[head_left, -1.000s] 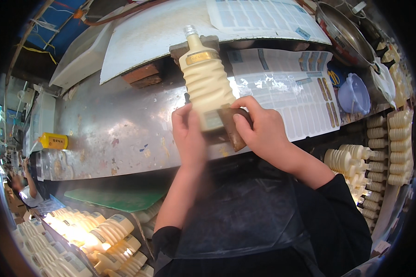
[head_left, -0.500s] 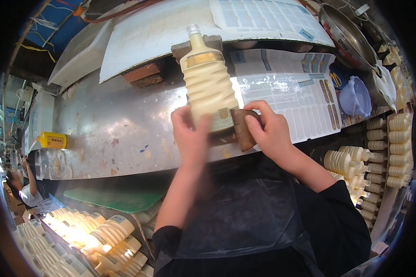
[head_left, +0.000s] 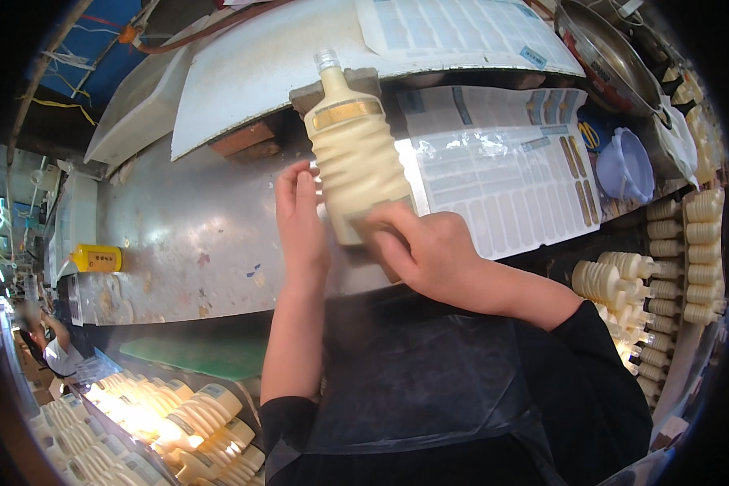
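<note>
Change since earlier: compared with the frames a moment before, the right hand [head_left: 429, 251] is seen slid further across the lower front of the bottle [head_left: 355, 158], so that the brown block formerly beside the bottle's base is now almost hidden under the palm; the left hand [head_left: 301, 217] is kept at the bottle's left flank, barely shifted.
Bottle: a cream-coloured ribbed bottle with a gold band at the shoulder and a clear cap is laid neck-away on the metal bench [head_left: 178, 235], its base just under the right fingertips.
Step in hand: judged as pressing or smoothing something onto the bottle's lower front, probably a label, though that cannot be made out under the fingers.
Doing it well: pressure is best spread flat through the pads and carried evenly across the ribs; the bottle must be kept from rolling by the left hand; the neck should be left seated against the grey block [head_left: 332, 85] beyond the fingertips.
Left hand pose: fingers are held straight and close together, pointing away from the body, laid flat along the bottle's left side; nothing is gripped.
Right hand pose: fingers are curled narrowly and pressed down onto the bottle's base end, wrist bent inward, forearm coming in from the lower right; whether a small thing is pinched beneath cannot be told.
Beyond the fingers: printed sheets [head_left: 502, 174] are spread to the right of the right hand.
Near the elbows: rows of like bottles [head_left: 178, 413] are stacked below left and at the right.
</note>
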Demonstrator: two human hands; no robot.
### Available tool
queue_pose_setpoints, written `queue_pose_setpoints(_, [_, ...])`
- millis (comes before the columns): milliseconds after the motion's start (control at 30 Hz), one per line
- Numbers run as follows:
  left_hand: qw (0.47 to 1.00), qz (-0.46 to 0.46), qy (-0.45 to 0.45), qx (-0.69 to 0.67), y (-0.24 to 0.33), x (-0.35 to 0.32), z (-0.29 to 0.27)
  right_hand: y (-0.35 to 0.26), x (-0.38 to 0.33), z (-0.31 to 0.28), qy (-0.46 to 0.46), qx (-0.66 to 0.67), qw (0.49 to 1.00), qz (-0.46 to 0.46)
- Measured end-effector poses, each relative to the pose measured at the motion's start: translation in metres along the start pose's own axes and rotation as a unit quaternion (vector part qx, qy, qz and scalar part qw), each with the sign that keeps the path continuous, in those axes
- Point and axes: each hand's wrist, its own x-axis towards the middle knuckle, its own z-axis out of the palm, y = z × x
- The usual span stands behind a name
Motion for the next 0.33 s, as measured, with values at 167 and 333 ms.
queue_pose_setpoints(167, [0.99,-0.018,-0.08,-0.117,0.014,0.042,0.009,0.039,-0.016,-0.017,0.017,0.059,0.986,0.153])
queue_pose_setpoints(333, [0.963,-0.092,-0.144,-0.21,0.018,0.063,0.018,0.08,-0.015,-0.026,0.031,0.109,0.959,0.261])
